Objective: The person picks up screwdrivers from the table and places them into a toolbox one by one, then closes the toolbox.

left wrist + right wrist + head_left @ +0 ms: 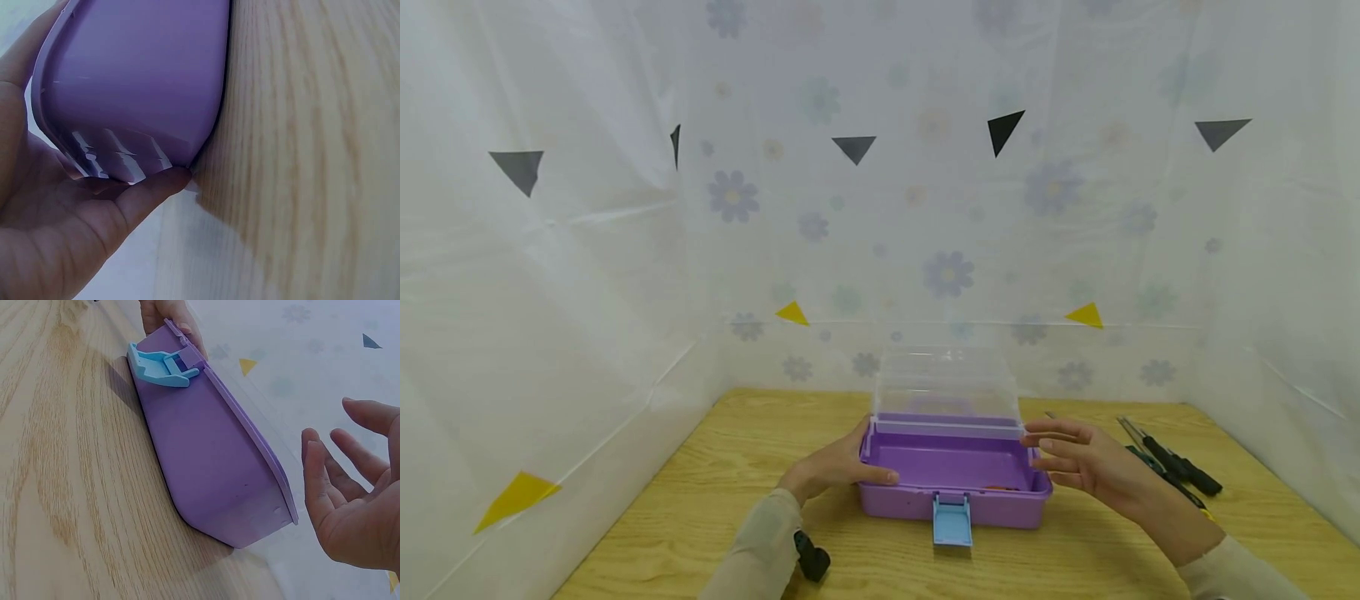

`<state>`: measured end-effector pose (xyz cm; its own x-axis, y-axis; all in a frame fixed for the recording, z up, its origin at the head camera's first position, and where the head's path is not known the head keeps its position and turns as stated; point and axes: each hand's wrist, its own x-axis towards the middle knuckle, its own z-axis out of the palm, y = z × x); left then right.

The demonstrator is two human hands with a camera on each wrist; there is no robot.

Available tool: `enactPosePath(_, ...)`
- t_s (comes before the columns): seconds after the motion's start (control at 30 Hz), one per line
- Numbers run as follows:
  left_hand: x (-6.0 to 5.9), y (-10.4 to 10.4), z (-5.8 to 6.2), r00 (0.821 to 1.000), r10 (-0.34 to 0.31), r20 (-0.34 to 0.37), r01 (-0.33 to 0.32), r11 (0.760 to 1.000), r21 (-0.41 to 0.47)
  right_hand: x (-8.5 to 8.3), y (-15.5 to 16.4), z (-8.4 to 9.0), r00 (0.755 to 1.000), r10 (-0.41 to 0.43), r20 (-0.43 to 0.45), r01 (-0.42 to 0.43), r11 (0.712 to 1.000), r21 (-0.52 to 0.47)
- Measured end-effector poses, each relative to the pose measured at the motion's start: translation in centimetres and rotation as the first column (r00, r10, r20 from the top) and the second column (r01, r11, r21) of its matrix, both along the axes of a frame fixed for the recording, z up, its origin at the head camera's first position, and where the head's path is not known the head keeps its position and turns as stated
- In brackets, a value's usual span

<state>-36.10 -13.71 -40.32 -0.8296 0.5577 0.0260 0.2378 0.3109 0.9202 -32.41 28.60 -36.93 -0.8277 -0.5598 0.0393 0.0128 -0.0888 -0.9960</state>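
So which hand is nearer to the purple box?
Left. The left hand touches the purple box at its left end; the right hand hovers beside its right end, apart.

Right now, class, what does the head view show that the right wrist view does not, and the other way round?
Only the head view shows the clear lid standing open, the dark tools on the table and the whole left hand at the box's left end. Only the right wrist view shows the right hand open, apart from the box's end wall. Both show the purple box and its blue latch.
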Motion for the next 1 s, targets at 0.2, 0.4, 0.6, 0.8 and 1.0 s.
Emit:
enactPosePath(0.2, 0.0, 0.1, 0.0, 1.000, 0.003, -0.002, -0.003, 1.000, -0.004, 0.0, 0.5, -0.1, 1.000, 0.024, -0.006, -0.024, 1.000, -0.005)
enactPosePath(0.4, 0.0, 0.0, 0.0, 1.000, -0.001, -0.004, 0.001, 1.000, -0.004, 0.2, 0.8, 0.1, 1.000, 0.019, -0.014, -0.018, 1.000, 0.012)
enactPosePath(0.6, 0.0, -0.1, -0.1, 1.000, -0.006, -0.009, 0.006, 1.000, -0.001, 0.3, 0.8, 0.4, 1.000, 0.005, -0.026, -0.004, 1.000, 0.023)
enactPosePath(0.8, 0.0, -0.1, 0.0, 1.000, -0.013, -0.009, 0.013, 1.000, 0.005, 0.3, 1.3, 0.6, 1.000, -0.004, -0.029, 0.005, 0.999, 0.042)
enactPosePath(1.0, 0.0, -0.1, 0.0, 1.000, -0.010, -0.017, 0.010, 1.000, -0.003, 0.1, 2.3, 0.6, 0.999, -0.022, -0.041, 0.026, 0.996, 0.081)
